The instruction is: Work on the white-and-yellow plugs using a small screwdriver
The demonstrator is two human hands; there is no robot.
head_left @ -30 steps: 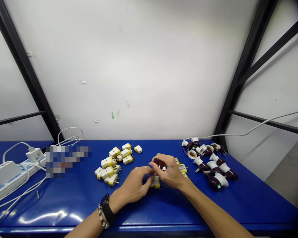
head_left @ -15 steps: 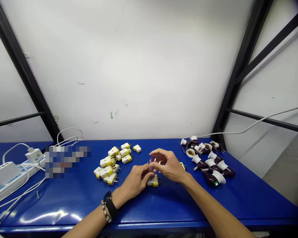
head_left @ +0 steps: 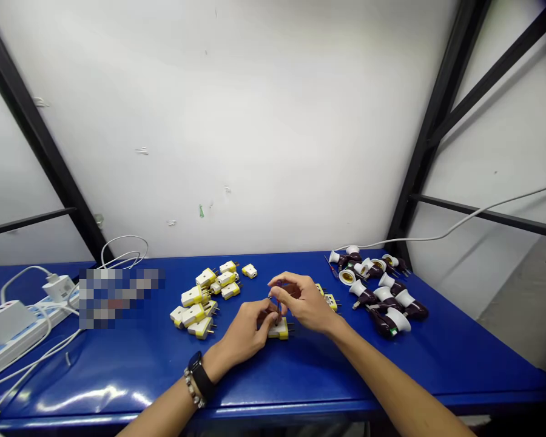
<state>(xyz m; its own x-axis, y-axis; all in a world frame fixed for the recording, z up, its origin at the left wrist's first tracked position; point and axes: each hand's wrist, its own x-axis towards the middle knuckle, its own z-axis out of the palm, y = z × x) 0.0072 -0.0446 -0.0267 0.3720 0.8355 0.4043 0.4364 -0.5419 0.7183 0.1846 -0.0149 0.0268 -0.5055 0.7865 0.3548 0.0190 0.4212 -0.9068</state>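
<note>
A white-and-yellow two-pin plug [head_left: 279,331] lies on the blue table in front of me, prongs toward the right. My left hand [head_left: 249,329] is closed at its upper left side, fingertips pressed on it, partly covering it. Above it, my right hand [head_left: 304,300] pinches a thin upright screwdriver [head_left: 279,303], its tip down by the plug. Fingers hide much of the handle and the exact contact. Just past my right hand, more yellow-and-white plugs [head_left: 331,302] lie partly covered.
Several white-and-yellow plugs [head_left: 195,314] are piled on the left. Dark lamp holders with white sockets [head_left: 384,295] crowd the right, beside another screwdriver [head_left: 332,267]. A white power strip [head_left: 50,315] with cables stands far left. Black frame posts [head_left: 430,145] border the white back wall.
My right fingers have shifted slightly around the screwdriver, which now shows more plainly upright. Both hands stay at the same plug. The whole view has moved a little.
</note>
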